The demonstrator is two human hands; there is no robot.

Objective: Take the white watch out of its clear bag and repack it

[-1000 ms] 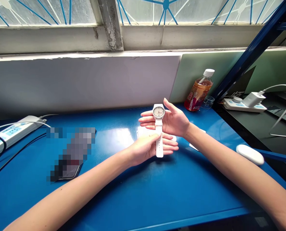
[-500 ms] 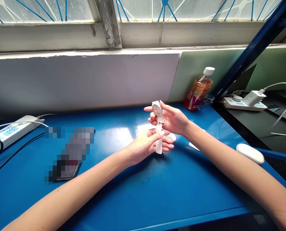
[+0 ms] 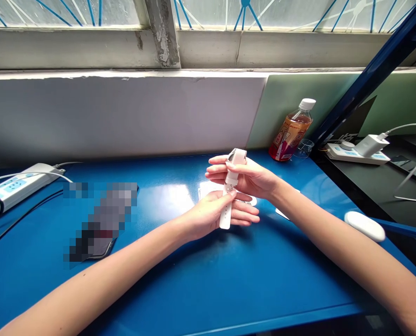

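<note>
Right now, nearest to me, the smooth, glossy blue tabletop (image 3: 229, 280) runs under both my bare forearms. My left hand (image 3: 209, 214) pinches the lower end of a white wristwatch with a long, hole-punched strap (image 3: 232, 178), thumb pressed on top and fingers stretched out behind it. Just beyond, my right hand (image 3: 255, 177) grips the upper part between its thumb and its extended fingers. So the watch is held above the table, slanting from one hand to the other, its dial turned out of my sight.

To the right of my right forearm lies a smooth white oval case (image 3: 364, 226); to the left of my left arm is a dark, flat rectangular phone (image 3: 106, 233), mostly blurred out. A flat white piece (image 3: 282, 213) pokes out beside my right forearm, and a white round object (image 3: 252, 201) is partly hidden behind my fingers.

Farther left sits a long white power strip (image 3: 22, 186) with cables. At the back right, a clear plastic bottle of reddish drink with an orange label and white cap (image 3: 292, 133) stands beside a small transparent cup (image 3: 304, 148). Beyond rises a pale wall panel (image 3: 123, 116), below frosted windows (image 3: 211, 16).
</note>
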